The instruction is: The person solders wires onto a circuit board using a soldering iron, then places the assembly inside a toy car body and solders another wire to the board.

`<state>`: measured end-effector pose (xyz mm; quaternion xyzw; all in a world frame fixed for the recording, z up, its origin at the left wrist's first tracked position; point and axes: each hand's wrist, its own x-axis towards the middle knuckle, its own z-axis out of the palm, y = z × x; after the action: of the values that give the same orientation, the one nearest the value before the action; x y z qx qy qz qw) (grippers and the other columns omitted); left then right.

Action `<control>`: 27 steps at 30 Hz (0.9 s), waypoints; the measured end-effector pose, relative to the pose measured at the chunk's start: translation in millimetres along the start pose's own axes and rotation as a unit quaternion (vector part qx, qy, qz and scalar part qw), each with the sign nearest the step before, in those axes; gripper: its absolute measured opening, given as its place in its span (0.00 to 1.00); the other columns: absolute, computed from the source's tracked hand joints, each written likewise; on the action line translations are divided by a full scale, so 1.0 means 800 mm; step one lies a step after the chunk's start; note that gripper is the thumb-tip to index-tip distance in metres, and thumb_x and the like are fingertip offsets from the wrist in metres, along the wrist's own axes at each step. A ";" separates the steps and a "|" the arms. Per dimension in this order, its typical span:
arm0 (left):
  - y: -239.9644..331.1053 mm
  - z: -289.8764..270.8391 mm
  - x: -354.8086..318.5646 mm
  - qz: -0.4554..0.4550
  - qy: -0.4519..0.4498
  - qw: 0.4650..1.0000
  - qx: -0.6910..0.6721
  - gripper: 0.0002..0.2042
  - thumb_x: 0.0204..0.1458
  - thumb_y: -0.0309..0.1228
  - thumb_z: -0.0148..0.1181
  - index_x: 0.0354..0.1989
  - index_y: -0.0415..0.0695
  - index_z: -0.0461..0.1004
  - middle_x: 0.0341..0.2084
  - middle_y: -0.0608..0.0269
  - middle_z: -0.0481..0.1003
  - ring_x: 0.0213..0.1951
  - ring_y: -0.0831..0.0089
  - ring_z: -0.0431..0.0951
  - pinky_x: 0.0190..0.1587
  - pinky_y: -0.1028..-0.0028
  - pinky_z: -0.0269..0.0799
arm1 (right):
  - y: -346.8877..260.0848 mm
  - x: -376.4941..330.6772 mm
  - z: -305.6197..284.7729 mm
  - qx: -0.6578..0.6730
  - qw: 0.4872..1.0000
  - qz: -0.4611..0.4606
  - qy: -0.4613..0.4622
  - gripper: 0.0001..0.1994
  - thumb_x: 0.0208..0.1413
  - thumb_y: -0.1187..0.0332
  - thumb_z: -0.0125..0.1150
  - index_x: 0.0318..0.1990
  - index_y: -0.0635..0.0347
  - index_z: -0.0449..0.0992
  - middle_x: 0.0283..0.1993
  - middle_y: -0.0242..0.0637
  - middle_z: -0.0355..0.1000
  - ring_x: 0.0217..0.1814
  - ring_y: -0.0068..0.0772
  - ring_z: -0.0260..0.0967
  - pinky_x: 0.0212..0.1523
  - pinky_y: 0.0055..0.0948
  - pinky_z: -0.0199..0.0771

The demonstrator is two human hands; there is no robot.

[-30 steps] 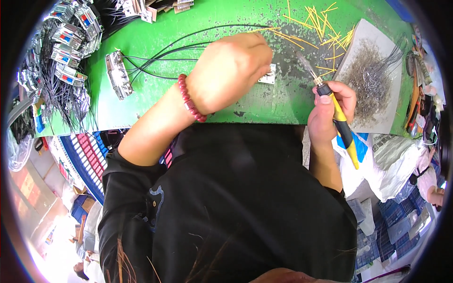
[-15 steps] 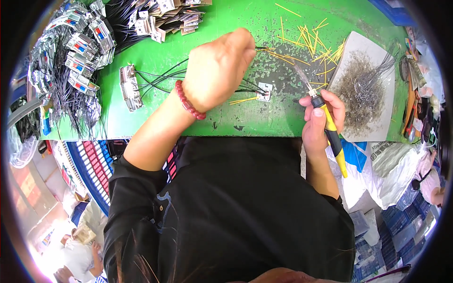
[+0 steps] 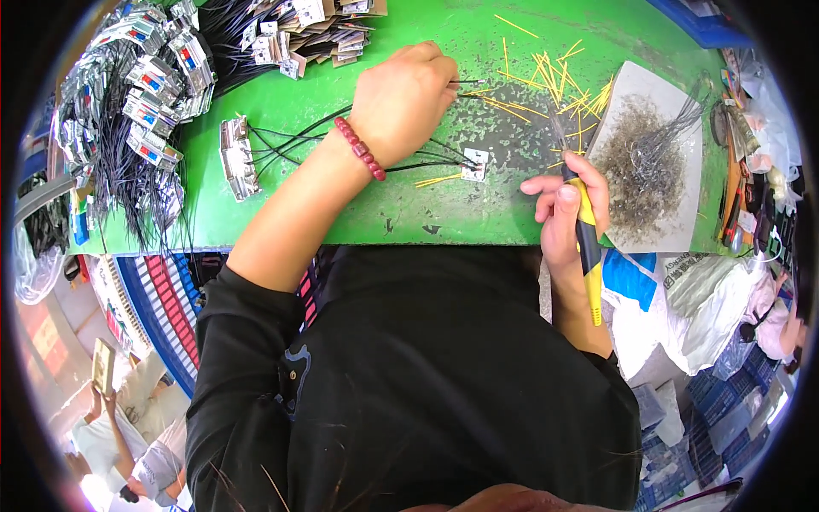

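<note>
My left hand (image 3: 405, 102), with a red bead bracelet (image 3: 359, 148) at the wrist, is closed over black wires (image 3: 314, 122); their dark ends poke out past the fingertips. Those wires run from a silver metal housing (image 3: 239, 160) on the left. Under the hand, more dark wires lead to a small white plate (image 3: 475, 165), beside which yellow strands lie. My right hand (image 3: 566, 205) grips a yellow-and-black soldering iron (image 3: 589, 247) like a pen, its thin tip angled up toward the loose yellow strands (image 3: 554, 77). The tip is blurred.
A grey board (image 3: 682, 205) with dark residue and a tangle of fine wires (image 3: 670, 136) lies at right. Wired metal housings (image 3: 149, 119) pile up at far left, with wired white plates (image 3: 341, 34) behind. Tools (image 3: 735, 179) line the right edge. Another person (image 3: 111, 435) is at lower left.
My left hand has moved slightly right and up. The soldering iron has turned more upright and shifted a little left, and some right-hand fingers have spread. The person at lower left now raises a flat object.
</note>
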<state>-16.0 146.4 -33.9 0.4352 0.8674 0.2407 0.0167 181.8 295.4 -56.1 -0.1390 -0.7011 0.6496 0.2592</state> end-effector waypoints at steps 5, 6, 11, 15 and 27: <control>-0.003 -0.002 0.004 0.035 -0.030 0.998 0.041 0.04 0.52 0.29 0.57 0.31 0.42 0.74 0.32 0.58 0.75 0.37 0.55 0.76 0.38 0.61 0.73 | -0.002 0.001 0.003 -0.007 1.000 -0.007 -0.008 0.18 0.65 0.61 0.52 0.55 0.66 0.66 0.29 0.45 0.77 0.17 0.15 0.57 0.21 0.16 0.59; -0.004 -0.003 0.003 0.036 -0.028 0.998 0.040 0.04 0.52 0.29 0.57 0.31 0.42 0.74 0.32 0.58 0.75 0.37 0.55 0.76 0.38 0.61 0.73 | -0.001 0.001 0.004 -0.003 1.000 -0.008 -0.004 0.18 0.65 0.62 0.53 0.55 0.66 0.66 0.29 0.45 0.77 0.17 0.15 0.58 0.21 0.16 0.59; 0.008 -0.034 -0.015 0.047 0.047 0.997 -0.039 0.04 0.51 0.27 0.59 0.31 0.41 0.71 0.27 0.57 0.74 0.34 0.55 0.76 0.35 0.61 0.72 | -0.012 0.003 0.006 -0.023 0.999 -0.012 -0.032 0.15 0.63 0.69 0.56 0.54 0.65 0.69 0.30 0.42 0.78 0.21 0.15 0.65 0.22 0.15 0.63; 0.025 -0.047 -0.039 0.035 0.062 0.993 -0.097 0.05 0.47 0.22 0.62 0.30 0.43 0.71 0.22 0.59 0.74 0.28 0.57 0.76 0.31 0.64 0.71 | -0.029 0.046 0.041 -0.047 0.997 -0.048 -0.034 0.19 0.53 0.77 0.66 0.53 0.60 0.72 0.35 0.39 0.79 0.32 0.20 0.75 0.29 0.16 0.71; 0.051 -0.040 -0.057 -0.032 0.089 0.979 -0.179 0.04 0.45 0.24 0.65 0.29 0.44 0.77 0.25 0.61 0.77 0.29 0.63 0.77 0.33 0.69 0.72 | -0.029 0.051 0.067 0.073 0.995 -0.059 -0.047 0.19 0.53 0.86 0.61 0.52 0.64 0.68 0.38 0.42 0.75 0.36 0.26 0.76 0.38 0.24 0.79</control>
<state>35.7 119.3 3.8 0.3741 0.8218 0.4290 0.0244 122.3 269.6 -27.2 -0.0478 -0.6701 0.6884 0.2734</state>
